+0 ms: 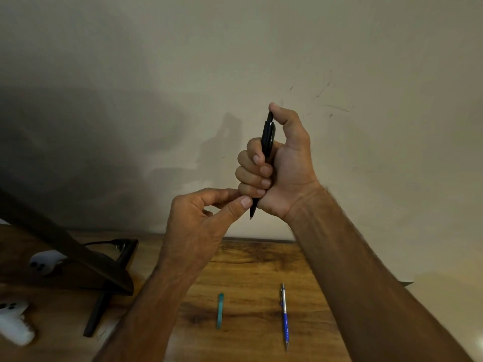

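My right hand (277, 163) grips a black pen (267, 138) upright in front of the wall, fingers wrapped round the barrel and the thumb pressing on its top end. The pen's tip points down below the fist. My left hand (206, 218) is raised just below and to the left, its thumb and forefinger pinching the pen's lower end near the tip. Most of the barrel is hidden inside the right fist.
On the wooden desk (248, 270) lie a blue and silver mechanical pencil (284, 317) and a small teal tube (220, 310). A dark monitor stand (104, 278) and a white controller (13, 320) sit at the left. The wall rises right behind the desk.
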